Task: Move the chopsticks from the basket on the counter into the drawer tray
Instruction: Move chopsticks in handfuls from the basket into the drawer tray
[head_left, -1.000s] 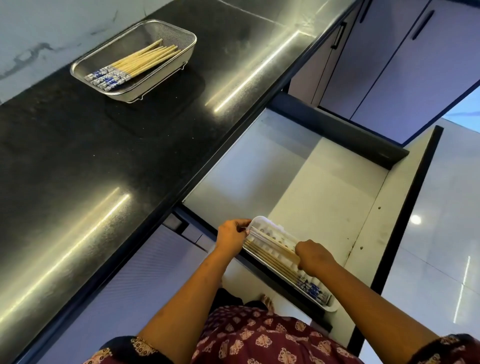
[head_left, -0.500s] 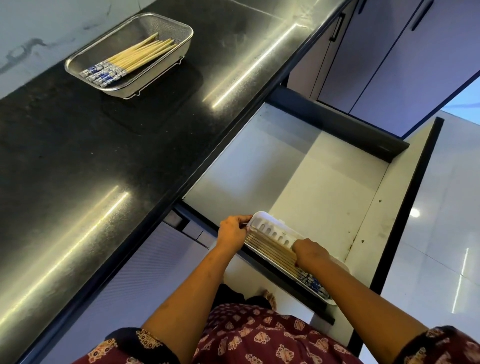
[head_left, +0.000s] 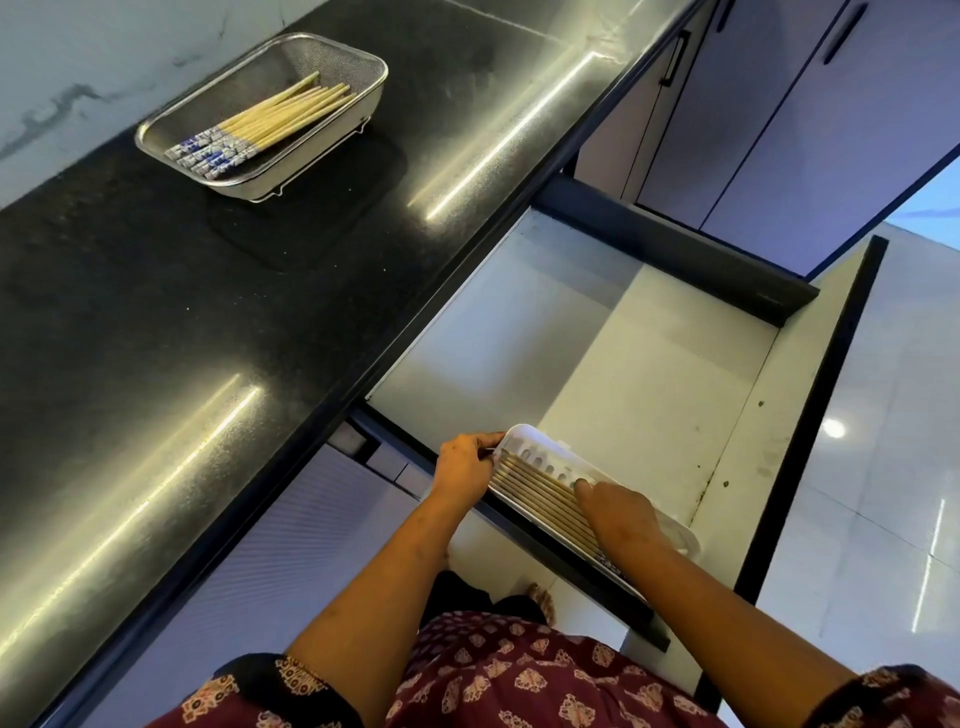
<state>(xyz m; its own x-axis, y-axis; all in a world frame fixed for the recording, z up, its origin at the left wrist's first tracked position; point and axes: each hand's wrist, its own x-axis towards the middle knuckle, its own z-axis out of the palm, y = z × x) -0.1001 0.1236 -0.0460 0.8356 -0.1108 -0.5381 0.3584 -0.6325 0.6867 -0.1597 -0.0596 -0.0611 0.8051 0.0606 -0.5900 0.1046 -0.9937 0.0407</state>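
A metal mesh basket (head_left: 171, 122) stands on the black counter at the far left, holding several wooden chopsticks (head_left: 270, 119) with blue-and-white ends. A white slotted tray (head_left: 540, 454) lies in the open drawer along its near edge, with several chopsticks (head_left: 535, 491) laid side by side in it. My left hand (head_left: 462, 462) grips the tray's left end. My right hand (head_left: 618, 517) rests flat on the chopsticks in the tray, fingers stretched out and pressing on them; it hides their right ends.
The drawer (head_left: 597, 353) has a pale floor and dark front rail. The black counter (head_left: 208, 312) runs along the left. Grey cabinet doors (head_left: 779, 104) stand at the far right, and a glossy tiled floor (head_left: 883, 493) lies to the right.
My right hand has gone from a closed fist over the tray's chopsticks to a flat hand laid along them. My left hand stays on the tray's end.
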